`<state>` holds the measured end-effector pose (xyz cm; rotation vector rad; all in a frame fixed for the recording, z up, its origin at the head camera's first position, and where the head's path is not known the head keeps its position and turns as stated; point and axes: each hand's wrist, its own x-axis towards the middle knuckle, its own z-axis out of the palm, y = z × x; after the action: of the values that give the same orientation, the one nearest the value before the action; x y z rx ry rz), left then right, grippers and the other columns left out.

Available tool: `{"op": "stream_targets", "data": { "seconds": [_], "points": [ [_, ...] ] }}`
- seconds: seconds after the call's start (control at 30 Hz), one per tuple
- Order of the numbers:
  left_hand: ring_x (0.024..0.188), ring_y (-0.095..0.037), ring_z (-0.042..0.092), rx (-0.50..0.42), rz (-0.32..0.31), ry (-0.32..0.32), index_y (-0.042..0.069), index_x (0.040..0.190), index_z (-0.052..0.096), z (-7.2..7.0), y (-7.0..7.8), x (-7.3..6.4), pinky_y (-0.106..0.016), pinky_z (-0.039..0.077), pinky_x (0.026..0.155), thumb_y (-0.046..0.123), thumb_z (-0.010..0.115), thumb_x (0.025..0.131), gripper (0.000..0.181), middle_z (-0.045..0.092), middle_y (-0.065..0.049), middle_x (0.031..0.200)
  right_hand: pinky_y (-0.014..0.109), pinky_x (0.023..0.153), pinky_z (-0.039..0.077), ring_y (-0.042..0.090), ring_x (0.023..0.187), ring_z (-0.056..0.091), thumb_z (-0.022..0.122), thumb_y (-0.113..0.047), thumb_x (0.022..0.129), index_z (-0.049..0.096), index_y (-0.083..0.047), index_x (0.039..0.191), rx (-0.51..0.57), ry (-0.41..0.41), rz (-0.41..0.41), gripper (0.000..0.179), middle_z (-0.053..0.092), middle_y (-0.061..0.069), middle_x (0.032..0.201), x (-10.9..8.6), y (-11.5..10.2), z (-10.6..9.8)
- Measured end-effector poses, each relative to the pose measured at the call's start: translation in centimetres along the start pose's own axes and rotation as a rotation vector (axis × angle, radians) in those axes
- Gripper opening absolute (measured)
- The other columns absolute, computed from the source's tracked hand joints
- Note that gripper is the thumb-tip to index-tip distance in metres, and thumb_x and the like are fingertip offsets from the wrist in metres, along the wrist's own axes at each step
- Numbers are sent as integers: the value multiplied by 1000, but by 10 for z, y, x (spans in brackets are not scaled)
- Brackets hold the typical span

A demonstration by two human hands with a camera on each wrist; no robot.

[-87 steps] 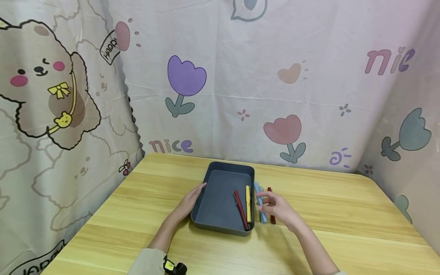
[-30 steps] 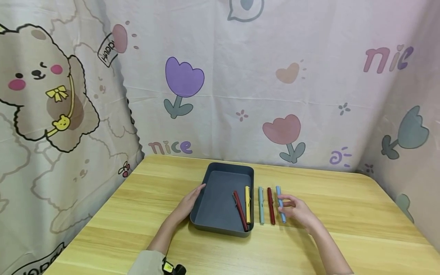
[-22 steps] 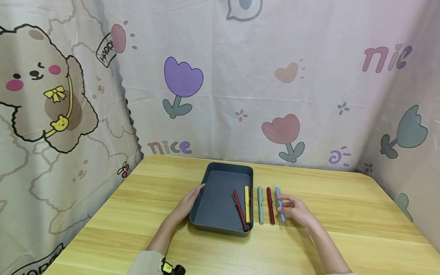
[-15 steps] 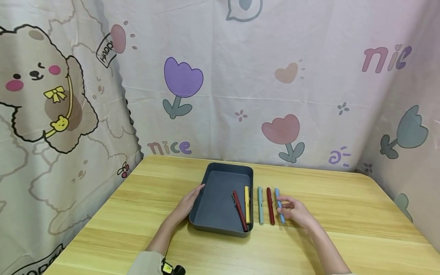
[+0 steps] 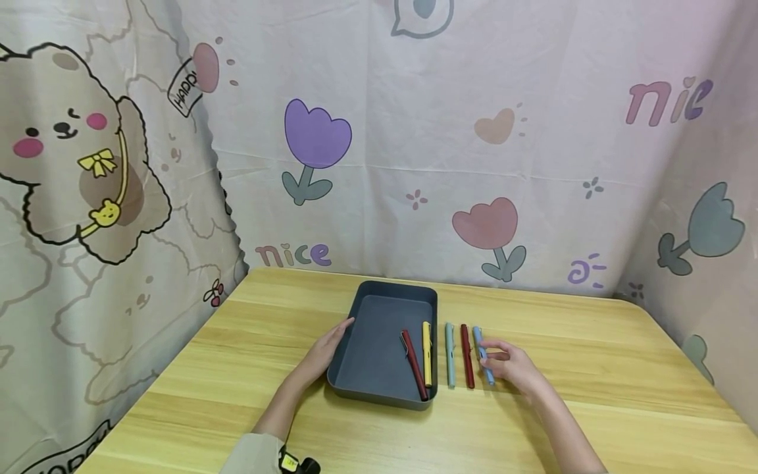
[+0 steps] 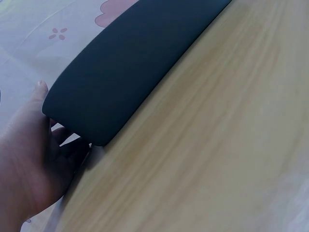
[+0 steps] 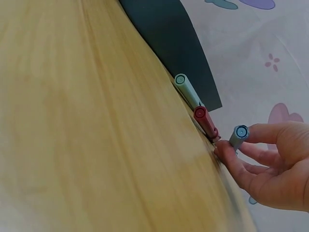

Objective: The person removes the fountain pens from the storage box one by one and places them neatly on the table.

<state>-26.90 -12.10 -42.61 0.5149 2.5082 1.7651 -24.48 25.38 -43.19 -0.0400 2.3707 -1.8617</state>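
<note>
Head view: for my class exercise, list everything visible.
Table: 1, yellow wood-grain, foreground
Printed cloth: piece count unclear, pale, beyond table
Tray: 1, dark grey, on table
Yellow pen: 1, yellow, in tray
Inner red pen: 1, red, in tray
Green pen: 1, green, on table
Outer red pen: 1, red, on table
Blue pen: 1, blue, rightmost
Wrist camera: 1, black, left wrist
Left sleeve: 1, beige, bottom edge
Left hand: 1, at tray
Right hand: 1, pinching blue pen

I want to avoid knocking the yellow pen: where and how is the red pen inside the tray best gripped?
Probably mid-barrel, from above, pinching across its long sides. The red pen is slim and lies aslant in the tray; its near end sits close to the yellow pen, but the gap widens toward its far end.
</note>
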Motion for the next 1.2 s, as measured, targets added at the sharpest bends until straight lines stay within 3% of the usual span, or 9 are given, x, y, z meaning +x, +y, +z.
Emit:
{"op": "stream_targets", "data": {
  "seconds": [0.53,0.97,1.2],
  "points": [
    [132,-37,21,-6,-1,-7,-4,138,35,0,2,0,-48,16,107,21,25,103,44,28,-24,142,38,80,50,28,93,57,66,-5,82,46,8,125,-83,22,20,49,52,25,112,-2,-1,0],
    [132,-36,21,-17,-2,-5,-4,138,36,0,-1,0,-48,16,107,20,26,103,43,29,-23,142,34,76,51,23,83,58,63,0,83,46,8,126,-63,64,45,46,52,20,101,-1,-1,1],
    [132,-36,21,-24,3,-10,-5,138,36,0,-1,1,-48,16,107,19,26,103,43,28,-24,142,34,72,52,22,79,58,60,2,85,47,10,123,-104,88,34,41,52,18,96,-1,-2,4]
  ]
}}
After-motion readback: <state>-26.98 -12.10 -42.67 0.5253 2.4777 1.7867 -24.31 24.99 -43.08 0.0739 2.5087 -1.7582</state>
